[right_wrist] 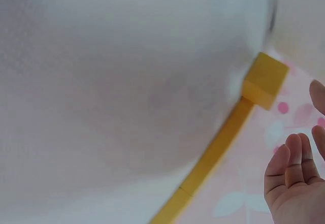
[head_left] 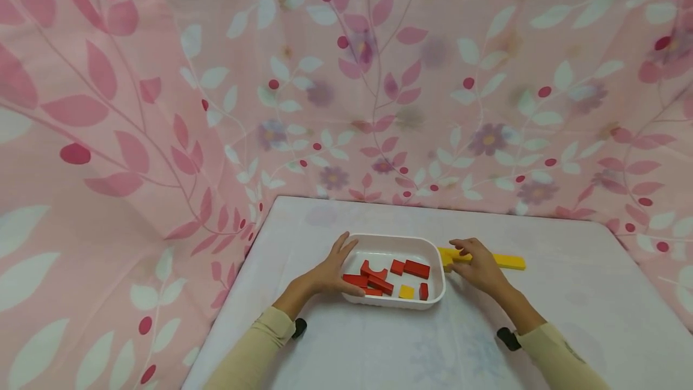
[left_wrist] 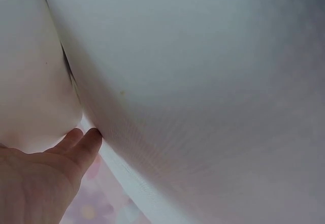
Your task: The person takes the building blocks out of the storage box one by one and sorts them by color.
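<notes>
A white plastic tray [head_left: 397, 238] holds several red toy blocks [head_left: 417, 269], among them an arched block [head_left: 373, 271], and a small yellow block [head_left: 406, 292]. My left hand [head_left: 326, 274] spreads around the tray's left end, with its thumb by the front rim and its fingers towards the back. In the left wrist view, the fingers [left_wrist: 90, 145] lie against the tray's side. Over the yellow blocks [head_left: 509, 262] right of the tray hovers my right hand [head_left: 482, 268], fingers loosely bent with nothing between them. The right wrist view shows a squarish yellow block [right_wrist: 269, 76] at one end of a yellow strip [right_wrist: 216, 155].
A pale cloth covers the table [head_left: 390, 348]. Pink floral fabric [head_left: 379, 77] hangs behind it and along the left side. Dark wrist devices [head_left: 508, 339] sit at both cuffs.
</notes>
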A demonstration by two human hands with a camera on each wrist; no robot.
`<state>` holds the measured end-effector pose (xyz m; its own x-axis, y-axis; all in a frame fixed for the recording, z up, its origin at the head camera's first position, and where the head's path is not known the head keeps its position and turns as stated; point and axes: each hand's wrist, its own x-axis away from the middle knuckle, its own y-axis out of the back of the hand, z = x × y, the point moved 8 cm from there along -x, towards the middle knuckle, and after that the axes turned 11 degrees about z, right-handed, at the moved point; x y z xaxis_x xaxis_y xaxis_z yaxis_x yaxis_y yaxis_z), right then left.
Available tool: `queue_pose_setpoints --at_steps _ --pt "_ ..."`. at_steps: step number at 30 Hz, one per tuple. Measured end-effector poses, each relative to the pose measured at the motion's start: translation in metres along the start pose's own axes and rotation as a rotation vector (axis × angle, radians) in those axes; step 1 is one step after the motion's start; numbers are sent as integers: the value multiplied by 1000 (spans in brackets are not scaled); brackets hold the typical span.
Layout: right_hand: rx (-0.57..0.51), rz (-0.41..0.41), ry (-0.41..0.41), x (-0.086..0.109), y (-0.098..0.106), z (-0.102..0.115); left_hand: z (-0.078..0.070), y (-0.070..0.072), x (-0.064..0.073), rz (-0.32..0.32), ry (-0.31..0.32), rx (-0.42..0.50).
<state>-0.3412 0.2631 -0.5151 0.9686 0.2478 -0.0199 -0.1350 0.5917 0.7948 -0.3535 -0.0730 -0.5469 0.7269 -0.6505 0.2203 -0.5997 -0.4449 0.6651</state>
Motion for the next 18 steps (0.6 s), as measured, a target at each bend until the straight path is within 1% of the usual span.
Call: queue_pose_setpoints --at_steps 4,6,10,12,14,16,18 --pt "-12 -57 65 3 6 17 -1 1 2 3 -3 5" --pt "-39 -83 95 3 7 28 -2 2 2 -1 -15 7" --pt "-124 -102 160 4 6 53 -1 2 1 -4 -38 -6" --pt "-151 -85 204 3 2 65 0 1 1 -6 -43 -13" --pt "-169 -49 241 2 -4 75 0 1 1 -5 -37 -9" --pt "-186 -16 257 1 -10 79 0 0 2 -3 -36 -1" --pt "-216 17 253 1 -17 81 -1 0 2 0 -37 8"
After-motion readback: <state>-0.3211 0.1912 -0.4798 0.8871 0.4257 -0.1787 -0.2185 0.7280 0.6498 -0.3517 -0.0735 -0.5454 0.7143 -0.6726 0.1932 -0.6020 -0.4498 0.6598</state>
